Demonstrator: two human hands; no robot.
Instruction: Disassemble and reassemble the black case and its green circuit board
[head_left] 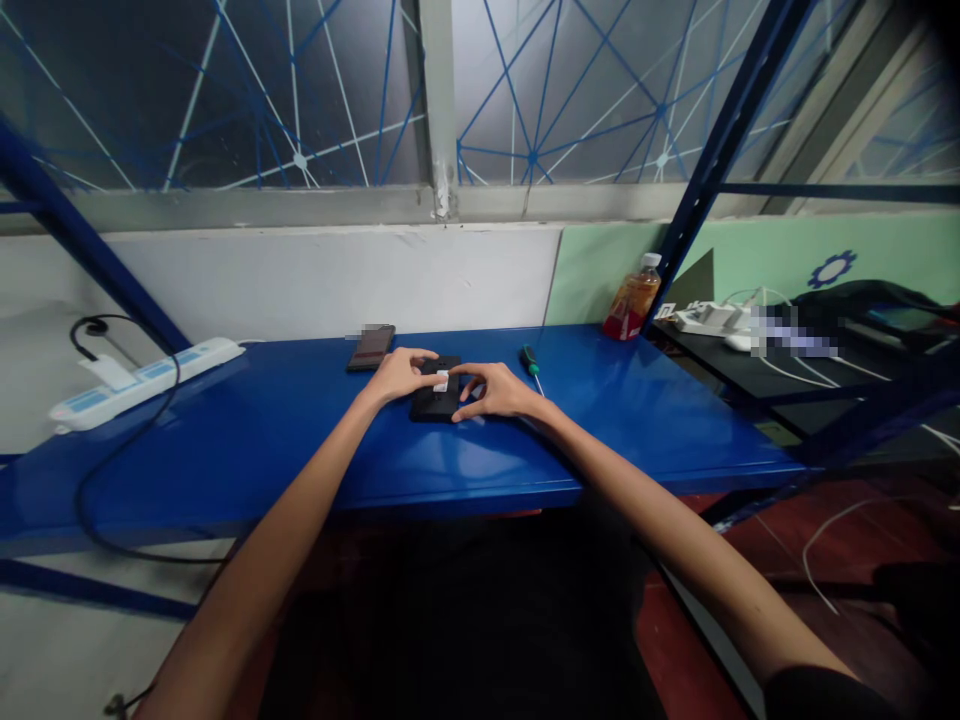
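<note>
A flat black rectangular device (433,405) with a small white label lies on the blue table; its exact kind is not clear. My left hand (401,374) grips it from the left, fingers at the far edge and thumb over the face near the label. From the right, my right hand (495,389) holds its side, one finger reaching to the label and the thumb low at the near corner. Just beyond my right hand rests a screwdriver (530,361) with a green and black handle. A dark smartphone (373,347) lies behind my left hand.
A white and blue power strip (150,382) with a black cable stands at the table's left. At the back right is a drink bottle (634,298) beside a blue frame post (694,190). A black side table (757,365) at right carries cables and chargers.
</note>
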